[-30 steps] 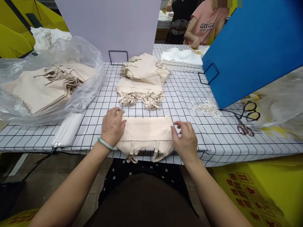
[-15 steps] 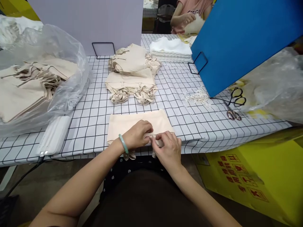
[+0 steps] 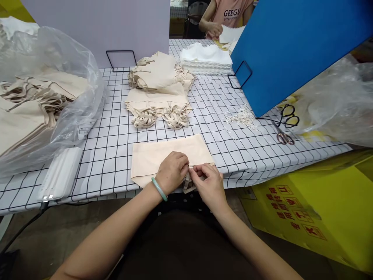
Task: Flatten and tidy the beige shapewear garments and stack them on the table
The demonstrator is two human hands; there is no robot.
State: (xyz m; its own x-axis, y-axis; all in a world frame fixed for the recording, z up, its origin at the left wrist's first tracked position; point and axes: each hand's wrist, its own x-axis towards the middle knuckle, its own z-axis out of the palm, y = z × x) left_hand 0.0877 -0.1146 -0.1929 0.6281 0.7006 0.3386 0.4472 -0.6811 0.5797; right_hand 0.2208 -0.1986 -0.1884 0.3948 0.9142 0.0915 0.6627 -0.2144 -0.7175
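Note:
A cream cloth bag (image 3: 163, 153) lies flat at the near table edge, its stitched edge and strap toward me. My left hand (image 3: 174, 170), a green bangle at its wrist, is closed with fingertips pinching the bag's edge near the strap. Close beside it, my right hand (image 3: 208, 181) pinches the same edge between thumb and forefinger. The fingertips of both hands almost meet at the seam. A bit of folded strap (image 3: 189, 182) hangs below them; whether a thread is held there is too small to tell.
Stacked cream bags (image 3: 159, 99) lie farther back, beside white cloths (image 3: 205, 58). A plastic sack of bags (image 3: 96, 77) and a white power bank (image 3: 61, 175) sit left. Right are thread scraps (image 3: 241, 116), scissors (image 3: 285, 138), a blue panel (image 3: 291, 50) and a yellow box (image 3: 305, 210). Another person works opposite.
My left hand has shifted slightly right and nearer to me, closer to my right hand. More of the bag's seam shows at left. The view has shifted a little.

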